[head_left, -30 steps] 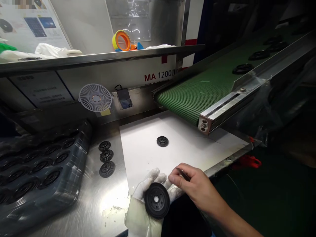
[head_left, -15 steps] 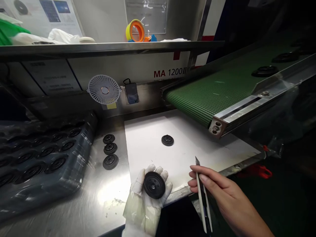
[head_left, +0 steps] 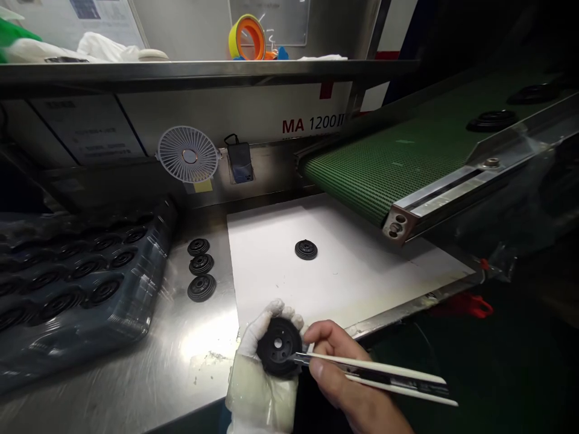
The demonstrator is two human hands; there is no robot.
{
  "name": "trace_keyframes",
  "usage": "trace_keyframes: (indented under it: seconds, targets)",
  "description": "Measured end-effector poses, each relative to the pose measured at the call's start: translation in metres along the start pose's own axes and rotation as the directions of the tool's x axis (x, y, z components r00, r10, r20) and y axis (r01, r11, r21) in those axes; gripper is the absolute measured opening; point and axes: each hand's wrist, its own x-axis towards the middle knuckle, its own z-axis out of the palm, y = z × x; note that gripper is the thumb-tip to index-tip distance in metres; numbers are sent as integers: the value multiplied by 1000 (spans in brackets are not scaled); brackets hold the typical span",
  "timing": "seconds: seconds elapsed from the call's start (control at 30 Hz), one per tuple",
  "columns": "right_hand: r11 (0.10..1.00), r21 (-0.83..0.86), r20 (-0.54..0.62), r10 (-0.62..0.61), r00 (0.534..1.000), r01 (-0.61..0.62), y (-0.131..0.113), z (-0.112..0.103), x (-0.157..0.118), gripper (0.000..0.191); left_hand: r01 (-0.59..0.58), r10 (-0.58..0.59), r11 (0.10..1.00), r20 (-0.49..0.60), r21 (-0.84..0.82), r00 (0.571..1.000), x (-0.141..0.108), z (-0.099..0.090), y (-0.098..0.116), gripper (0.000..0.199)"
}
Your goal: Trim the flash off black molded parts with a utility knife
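Note:
My left hand (head_left: 259,386), in a white glove and a translucent sleeve, holds a black moulded disc (head_left: 278,346) with a small central hole. My right hand (head_left: 335,377) is bare and grips a slim white-handled trimming knife (head_left: 384,377). The knife lies nearly level, and its metal tip meets the disc's face right of the central hole. The disc's underside is hidden against the glove.
A green mesh conveyor belt (head_left: 384,169) carries black discs at the right. A white sheet (head_left: 357,259) on the steel table (head_left: 181,355) holds one disc. Three discs (head_left: 201,265) stand in a row beside a plastic-wrapped tray (head_left: 90,277) of several discs.
My right hand has moved in from the lower right to the disc, and the knife has swung from pointing upward to lying level with its tip on the disc.

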Motion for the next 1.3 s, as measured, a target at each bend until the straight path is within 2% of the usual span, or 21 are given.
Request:
trace_keyframes:
  seconds: [0.07,0.17,0.3,0.4,0.53,0.8,1.03,1.3]
  targets:
    - [1000,-25,32,-13,999,14,-2,3,4,28,-27,29,999,36,-43,999,-2,0,-1,20]
    - [996,-83,-10,11,1000,-12,-4,2,6,28,-114,116,993,43,-32,992,-4,-1,-4,19]
    - [996,28,8,83,997,-83,-2,3,3,32,-200,200,980,-15,3,980,-5,-1,-8,16]
    - [993,98,-38,64,997,-60,2,8,1,28,-192,192,981,-22,0,981,-6,1,-10,14]
    - [996,84,-101,44,994,-35,6,13,3,29,-174,174,985,-17,10,985,-7,0,-10,15]
    - [997,73,-120,38,992,-30,11,14,3,29,-200,202,979,-50,42,978,-7,2,-11,14]
    - [992,112,-138,72,988,-57,12,17,2,29,-197,197,979,-9,44,980,-8,-2,-13,13]
    - [990,135,-188,58,980,-32,15,20,1,28,-197,195,979,32,52,980,-6,-3,-14,17]
